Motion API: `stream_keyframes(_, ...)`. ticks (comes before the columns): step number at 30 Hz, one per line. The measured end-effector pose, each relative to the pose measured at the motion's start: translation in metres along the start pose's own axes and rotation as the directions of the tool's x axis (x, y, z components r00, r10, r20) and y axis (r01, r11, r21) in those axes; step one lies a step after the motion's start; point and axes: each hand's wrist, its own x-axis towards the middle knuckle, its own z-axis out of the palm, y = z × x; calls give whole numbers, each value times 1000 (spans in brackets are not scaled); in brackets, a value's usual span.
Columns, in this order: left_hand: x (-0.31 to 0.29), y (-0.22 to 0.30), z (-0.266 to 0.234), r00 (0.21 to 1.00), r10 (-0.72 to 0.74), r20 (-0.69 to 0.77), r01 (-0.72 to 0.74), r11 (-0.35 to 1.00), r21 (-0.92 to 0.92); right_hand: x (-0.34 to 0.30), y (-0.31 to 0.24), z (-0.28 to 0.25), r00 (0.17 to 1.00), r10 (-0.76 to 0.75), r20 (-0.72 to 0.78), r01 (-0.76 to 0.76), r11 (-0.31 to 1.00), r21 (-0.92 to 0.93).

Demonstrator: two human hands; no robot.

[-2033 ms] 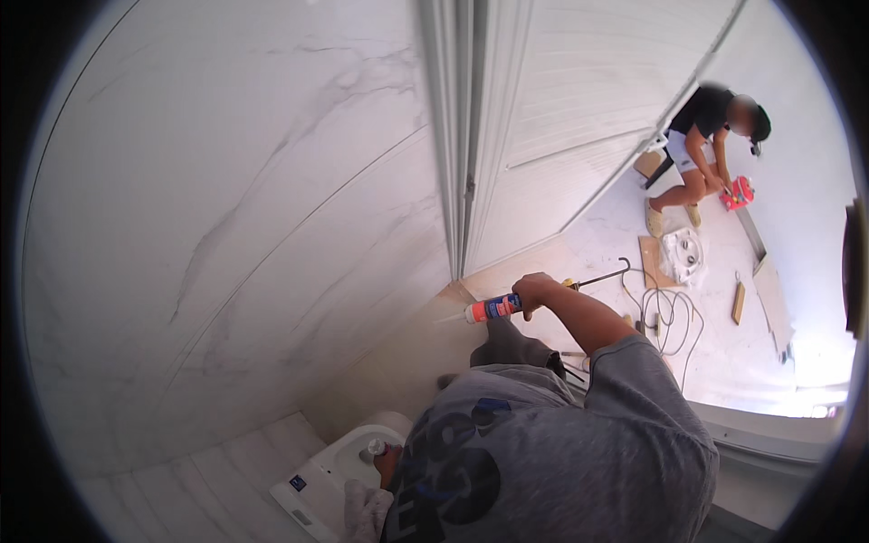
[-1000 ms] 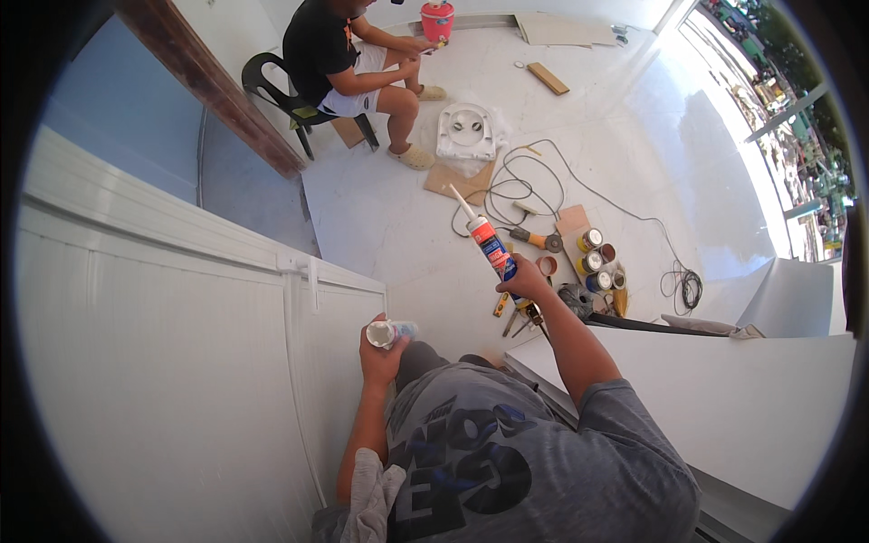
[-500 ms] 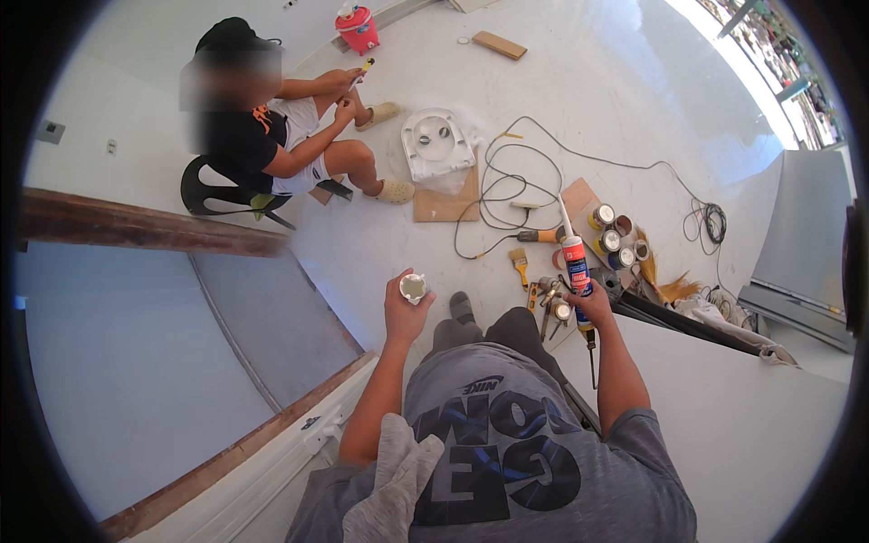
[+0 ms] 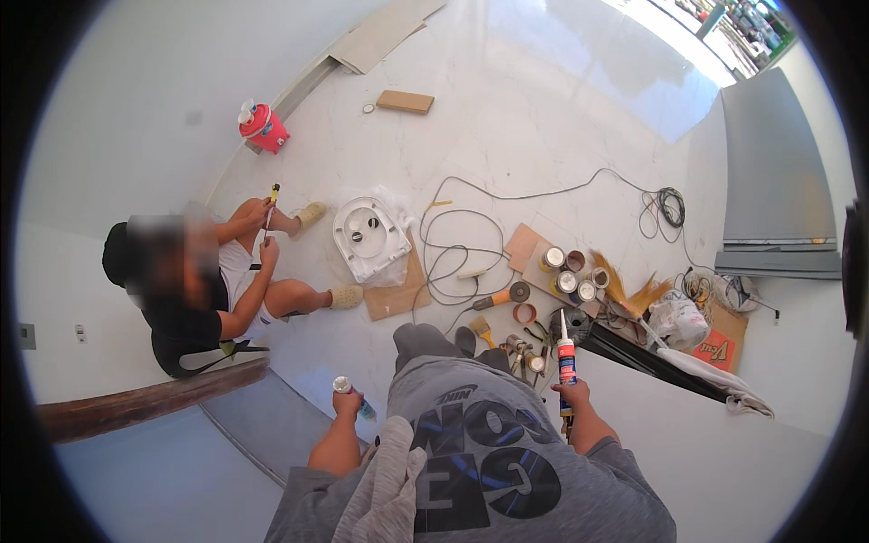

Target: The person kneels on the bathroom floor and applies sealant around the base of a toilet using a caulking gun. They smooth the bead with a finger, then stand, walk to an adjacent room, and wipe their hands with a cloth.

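the left hand [image 4: 347, 404] was curled around a small bottle [image 4: 341, 385], with its white top turned upward, perhaps to prevent a spill; i cannot tell what was inside. the right hand [image 4: 574, 394] was closed around the lower part of a red-and-blue sealant tube [image 4: 567, 360]. its nozzle pointed forward of that hand, probably so the tip would not touch the shirt. just ahead of the right hand and to its left lay a paintbrush [image 4: 483, 330] and an angle grinder [image 4: 498, 298]. farther ahead, cans [image 4: 552, 258] stood grouped, perhaps for easy reach. ahead of the left hand, a white seat [image 4: 369, 237] rested on plastic wrapping, likely against scratches. beyond the left hand, to its left, sat a co-worker [image 4: 181, 299].
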Motion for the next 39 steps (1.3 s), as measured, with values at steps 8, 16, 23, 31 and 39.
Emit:
stream_keyframes(8, 32, 16, 43, 955, -17, 295, -6, 997, 77, 52, -46, 36, 1000, 26, 10, -27, 989, 143)
stream_keyframes(16, 135, 161, 67, 942, 227, 249, -249, 966, 62, 85, -157, 33, 988, -130, -86, 121, 988, -101)
stream_keyframes(23, 158, 457, 2, 835, 543, -88, -536, 769, -348, 154, -393, -104, 983, -163, -90, 170, 982, 85)
stream_keyframes(31, 182, 594, 12, 991, 98, -93, -134, 618, -774, 259, -609, -178, 932, -358, -57, 351, 931, -101)
stream_keyframes(39, 193, 646, 22, 770, -626, 125, 190, 38, -981, 349, -848, -202, 925, -289, 247, 352, 896, -270)
